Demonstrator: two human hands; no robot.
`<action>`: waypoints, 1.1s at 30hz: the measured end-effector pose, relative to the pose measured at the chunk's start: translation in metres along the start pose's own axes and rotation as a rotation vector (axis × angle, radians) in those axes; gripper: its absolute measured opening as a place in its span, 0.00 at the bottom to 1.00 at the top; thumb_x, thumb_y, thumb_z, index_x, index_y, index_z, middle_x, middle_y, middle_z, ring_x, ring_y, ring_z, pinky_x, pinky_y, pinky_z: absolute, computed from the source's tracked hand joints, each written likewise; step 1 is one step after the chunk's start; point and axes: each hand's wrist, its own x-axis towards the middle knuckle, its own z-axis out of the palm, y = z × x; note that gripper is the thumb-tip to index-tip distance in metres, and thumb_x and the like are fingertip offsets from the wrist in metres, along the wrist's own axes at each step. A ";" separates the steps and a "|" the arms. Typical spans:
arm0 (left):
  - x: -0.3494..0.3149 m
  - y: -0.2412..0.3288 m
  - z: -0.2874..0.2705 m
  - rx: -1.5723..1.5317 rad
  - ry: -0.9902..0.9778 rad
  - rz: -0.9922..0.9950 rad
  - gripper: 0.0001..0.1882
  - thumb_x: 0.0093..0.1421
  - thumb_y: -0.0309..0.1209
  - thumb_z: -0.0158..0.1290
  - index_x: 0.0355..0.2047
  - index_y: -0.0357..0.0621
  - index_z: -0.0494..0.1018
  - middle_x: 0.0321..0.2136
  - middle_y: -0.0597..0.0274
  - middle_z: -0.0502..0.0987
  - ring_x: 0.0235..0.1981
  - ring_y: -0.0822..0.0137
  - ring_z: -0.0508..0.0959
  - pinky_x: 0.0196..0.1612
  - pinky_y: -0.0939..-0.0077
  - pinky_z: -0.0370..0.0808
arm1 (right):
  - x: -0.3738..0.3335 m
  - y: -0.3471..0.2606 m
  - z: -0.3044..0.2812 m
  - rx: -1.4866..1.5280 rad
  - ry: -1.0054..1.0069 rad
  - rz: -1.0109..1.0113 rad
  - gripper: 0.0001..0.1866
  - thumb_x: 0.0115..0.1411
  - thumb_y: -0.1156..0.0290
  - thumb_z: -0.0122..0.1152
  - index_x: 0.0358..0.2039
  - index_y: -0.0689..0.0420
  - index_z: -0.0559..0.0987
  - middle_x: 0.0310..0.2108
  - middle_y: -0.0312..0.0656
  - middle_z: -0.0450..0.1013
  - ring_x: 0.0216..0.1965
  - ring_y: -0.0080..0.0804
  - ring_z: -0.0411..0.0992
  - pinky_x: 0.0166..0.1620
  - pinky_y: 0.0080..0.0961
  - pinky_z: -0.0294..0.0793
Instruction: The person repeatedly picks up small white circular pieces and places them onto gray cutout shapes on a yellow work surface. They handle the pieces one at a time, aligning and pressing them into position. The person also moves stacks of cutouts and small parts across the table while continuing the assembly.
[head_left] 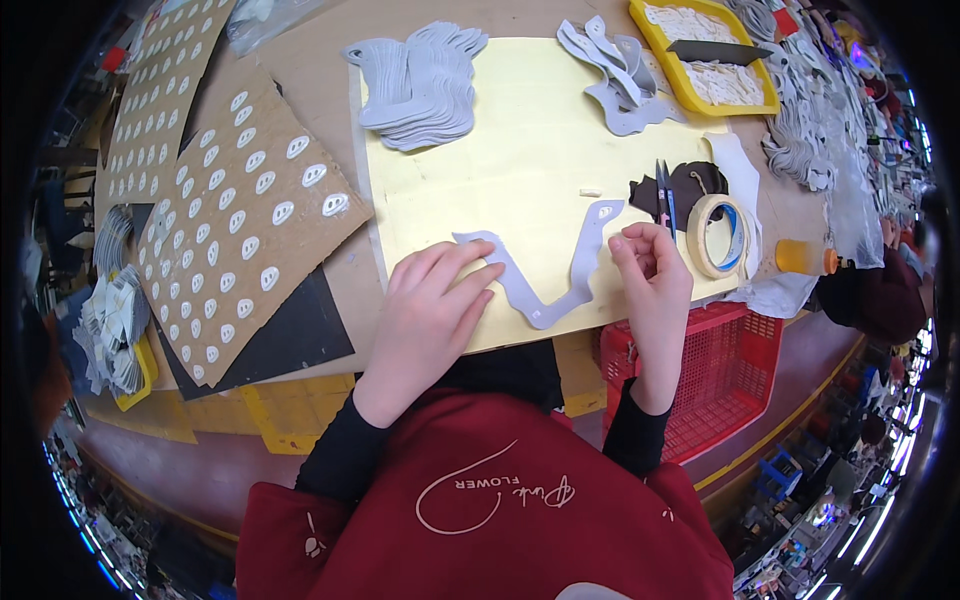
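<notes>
A grey V-shaped cut piece (541,310) lies flat on the yellow sheet (520,180) in front of me. My left hand (430,295) rests with fingers stretched out, their tips touching the piece's left arm. At the piece's upper right end sits a small white oval patch (605,211) with dark marks. Just right of that end, apart from it, my right hand (655,270) is curled with thumb and forefinger close together; whether something tiny is between them is hidden. A small pale strip (590,192) lies beyond the piece.
Brown boards (225,140) carrying rows of white oval patches lie left. Stacked grey pieces (420,90) and loose grey pieces (620,85) lie at the back. Right are a yellow tray (772,100), scissors (665,195), a tape roll (718,237), an amber bottle (800,257), and a red crate (725,380) below.
</notes>
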 end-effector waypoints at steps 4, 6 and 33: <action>0.007 -0.005 -0.001 -0.087 0.025 0.020 0.14 0.61 0.26 0.57 0.48 0.43 0.80 0.54 0.59 0.78 0.57 0.52 0.74 0.63 0.55 0.67 | -0.003 0.002 0.002 -0.079 -0.040 -0.094 0.09 0.61 0.75 0.68 0.41 0.63 0.81 0.32 0.32 0.73 0.30 0.15 0.66 0.33 0.14 0.65; 0.008 -0.005 -0.002 -0.070 0.000 0.035 0.13 0.62 0.25 0.57 0.48 0.42 0.80 0.55 0.58 0.77 0.59 0.52 0.74 0.65 0.53 0.66 | -0.006 0.004 0.006 -0.146 -0.041 -0.219 0.11 0.58 0.76 0.69 0.41 0.63 0.82 0.35 0.36 0.73 0.32 0.22 0.68 0.36 0.19 0.68; 0.005 -0.030 -0.087 0.041 0.241 -0.015 0.11 0.62 0.24 0.57 0.46 0.40 0.79 0.53 0.56 0.78 0.58 0.53 0.76 0.64 0.57 0.69 | -0.008 -0.019 -0.006 -0.221 -0.361 -0.729 0.11 0.56 0.80 0.66 0.41 0.61 0.82 0.46 0.46 0.78 0.51 0.47 0.74 0.57 0.41 0.71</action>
